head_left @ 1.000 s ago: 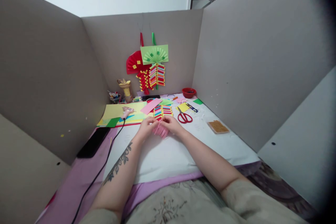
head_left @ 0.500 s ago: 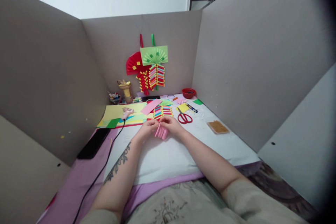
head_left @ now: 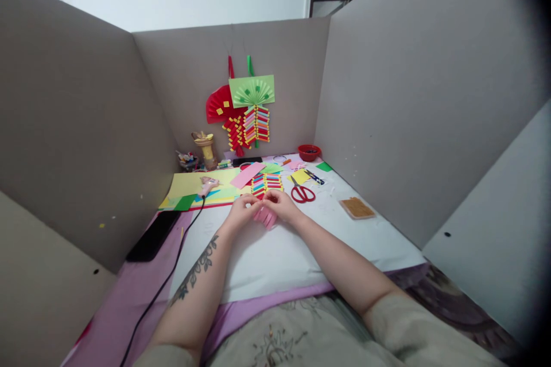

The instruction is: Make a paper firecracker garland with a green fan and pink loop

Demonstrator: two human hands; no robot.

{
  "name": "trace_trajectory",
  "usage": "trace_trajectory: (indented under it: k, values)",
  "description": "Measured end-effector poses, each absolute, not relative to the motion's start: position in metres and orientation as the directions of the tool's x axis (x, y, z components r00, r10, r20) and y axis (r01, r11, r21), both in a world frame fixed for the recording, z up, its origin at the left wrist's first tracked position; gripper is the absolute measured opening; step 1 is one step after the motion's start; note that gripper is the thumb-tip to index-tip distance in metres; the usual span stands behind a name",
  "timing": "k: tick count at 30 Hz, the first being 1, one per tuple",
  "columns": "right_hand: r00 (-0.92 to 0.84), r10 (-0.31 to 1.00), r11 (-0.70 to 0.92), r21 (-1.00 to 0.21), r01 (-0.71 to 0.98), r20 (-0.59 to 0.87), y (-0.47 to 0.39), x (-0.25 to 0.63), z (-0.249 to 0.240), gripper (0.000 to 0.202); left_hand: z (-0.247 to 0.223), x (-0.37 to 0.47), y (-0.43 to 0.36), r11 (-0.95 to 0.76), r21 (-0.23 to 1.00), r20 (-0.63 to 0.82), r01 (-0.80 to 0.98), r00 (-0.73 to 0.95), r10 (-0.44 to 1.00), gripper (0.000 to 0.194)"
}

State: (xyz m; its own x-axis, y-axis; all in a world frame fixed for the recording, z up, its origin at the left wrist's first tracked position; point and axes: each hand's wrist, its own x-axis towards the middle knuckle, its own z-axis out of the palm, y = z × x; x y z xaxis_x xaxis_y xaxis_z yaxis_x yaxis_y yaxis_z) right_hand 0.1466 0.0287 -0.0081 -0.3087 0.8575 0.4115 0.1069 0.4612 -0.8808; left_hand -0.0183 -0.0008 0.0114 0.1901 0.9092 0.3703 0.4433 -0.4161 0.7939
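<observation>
Pink fringed paper hangs between my hands above the white sheet, its strips pointing down. My left hand pinches its upper left edge. My right hand pinches the same edge from the right, the fingertips of both hands almost touching. Just beyond my hands lies a row of coloured paper rolls with yellow ends. Red-handled scissors lie right of my right hand. A pink paper strip rests behind my left hand.
A glue gun with a black cord lies on yellow paper at the left, near a black phone-like slab. Clippers, a red bowl and a brown pad are at the right. Paper ornaments hang on the back panel.
My left hand has turned slightly and its fingertips have shifted a little towards the right hand. The pink fringe strips hang somewhat more spread out.
</observation>
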Motion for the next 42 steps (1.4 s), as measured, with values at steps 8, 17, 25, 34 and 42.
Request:
trace_trajectory:
  k: [8, 17, 25, 34, 42]
  values:
    - [-0.295, 0.873, 0.429, -0.900, 0.083, 0.389, 0.0310, 0.1455, -0.0105, 0.010, 0.0120, -0.0165, 0.0003, -0.434, 0.764, 0.401, 0.477, 0.176, 0.899, 0.017]
    - [-0.300, 0.851, 0.467, -0.883, 0.057, 0.431, 0.0301, 0.1453, -0.0075, 0.007, 0.0107, -0.0176, 0.0017, -0.456, 0.759, 0.394, 0.465, 0.229, 0.890, 0.018]
    - [-0.302, 0.842, 0.502, -0.855, 0.133, 0.447, 0.0298, 0.1467, -0.0084, 0.006, 0.0087, -0.0192, 0.0033, -0.455, 0.756, 0.432, 0.471, 0.164, 0.887, 0.020]
    - [-0.302, 0.854, 0.484, -0.860, 0.162, 0.424, 0.0307, 0.1454, -0.0101, 0.009, 0.0107, -0.0172, -0.0004, -0.464, 0.744, 0.425, 0.480, 0.197, 0.884, 0.020]
    - [-0.329, 0.854, 0.445, -0.894, 0.061, 0.403, 0.0309, 0.1427, -0.0148, 0.015, 0.0103, -0.0174, 0.0002, -0.457, 0.752, 0.425, 0.474, 0.180, 0.887, 0.018]
